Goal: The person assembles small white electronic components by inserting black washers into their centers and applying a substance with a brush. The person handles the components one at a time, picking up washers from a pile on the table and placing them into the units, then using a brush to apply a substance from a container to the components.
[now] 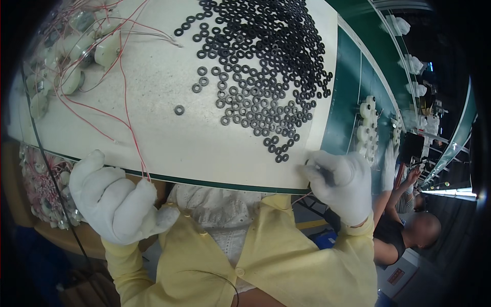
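Observation:
My left hand [115, 199], in a white glove, is at the table's front edge with its fingers curled. Two thin red wires [137, 146] run down to its fingertips; whatever else lies in the palm is hidden. My right hand [340, 179], also gloved in white, is closed in a pinch over the table's front right corner. A small dark piece [308, 162], apparently a black ring, shows at its fingertips. Many loose black toothed rings [261, 77] spread over the white tabletop [153, 66], and one stray ring [179, 110] lies apart.
At the far left is a heap of round whitish parts [76, 46] with tangled red wires. More wired parts [46, 189] fill a container below the left table edge. White parts [367, 125] stand on the green surface to the right. A co-worker [409, 235] sits beyond my right arm.

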`<state>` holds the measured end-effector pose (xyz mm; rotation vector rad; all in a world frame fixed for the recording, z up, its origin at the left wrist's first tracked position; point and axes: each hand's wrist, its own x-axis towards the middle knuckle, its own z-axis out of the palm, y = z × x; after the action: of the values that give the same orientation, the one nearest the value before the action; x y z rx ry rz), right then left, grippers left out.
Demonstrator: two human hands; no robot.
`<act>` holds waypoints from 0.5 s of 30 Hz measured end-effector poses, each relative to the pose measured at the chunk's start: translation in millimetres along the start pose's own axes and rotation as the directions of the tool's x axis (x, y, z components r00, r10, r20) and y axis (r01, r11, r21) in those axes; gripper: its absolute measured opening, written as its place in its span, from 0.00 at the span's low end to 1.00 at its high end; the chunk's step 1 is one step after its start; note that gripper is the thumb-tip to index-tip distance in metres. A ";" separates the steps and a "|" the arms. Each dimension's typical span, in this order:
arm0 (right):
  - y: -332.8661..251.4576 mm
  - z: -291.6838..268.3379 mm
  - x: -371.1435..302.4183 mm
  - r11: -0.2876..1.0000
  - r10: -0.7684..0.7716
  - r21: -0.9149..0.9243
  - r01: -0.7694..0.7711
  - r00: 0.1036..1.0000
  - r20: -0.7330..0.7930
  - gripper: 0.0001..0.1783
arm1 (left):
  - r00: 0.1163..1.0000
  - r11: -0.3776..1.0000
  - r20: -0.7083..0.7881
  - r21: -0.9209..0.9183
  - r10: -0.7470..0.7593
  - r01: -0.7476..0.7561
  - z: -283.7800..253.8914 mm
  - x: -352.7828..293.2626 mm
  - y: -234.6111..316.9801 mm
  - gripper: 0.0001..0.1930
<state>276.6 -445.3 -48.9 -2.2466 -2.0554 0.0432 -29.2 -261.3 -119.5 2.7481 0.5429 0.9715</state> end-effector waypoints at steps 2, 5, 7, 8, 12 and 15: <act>1.3 -2.7 -2.4 1.000 0.013 -0.029 -0.011 0.998 0.057 0.20 | 1.000 1.000 -0.011 0.007 -0.009 0.009 2.6 0.6 -0.7 0.16; -1.9 -3.3 -6.6 0.998 0.050 -0.036 -0.046 0.994 0.100 0.18 | 1.000 1.000 0.001 0.016 0.009 -0.009 8.9 2.7 -3.9 0.15; 0.4 -1.5 -5.2 1.000 0.005 -0.020 -0.004 0.999 0.049 0.15 | 0.998 0.999 0.046 0.021 0.031 -0.032 7.5 5.5 -6.8 0.15; 2.0 -2.2 -8.7 0.999 0.038 0.013 -0.039 0.998 0.050 0.14 | 0.998 0.999 0.047 0.028 0.039 -0.040 7.5 7.3 -7.4 0.15; 17.3 13.2 -28.7 0.961 0.256 0.121 -0.250 0.966 -0.035 0.10 | 0.998 0.997 0.042 0.071 0.036 -0.039 6.1 6.9 -8.2 0.17; 21.7 18.9 -46.1 0.931 0.363 -0.001 -0.364 0.928 -0.082 0.14 | 0.999 0.996 0.036 0.080 0.037 -0.040 6.3 6.4 -10.2 0.16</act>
<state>292.4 -492.0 -71.7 -2.5612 -1.5800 -0.0371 -23.5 -249.7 -123.6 2.8515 0.5370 0.9283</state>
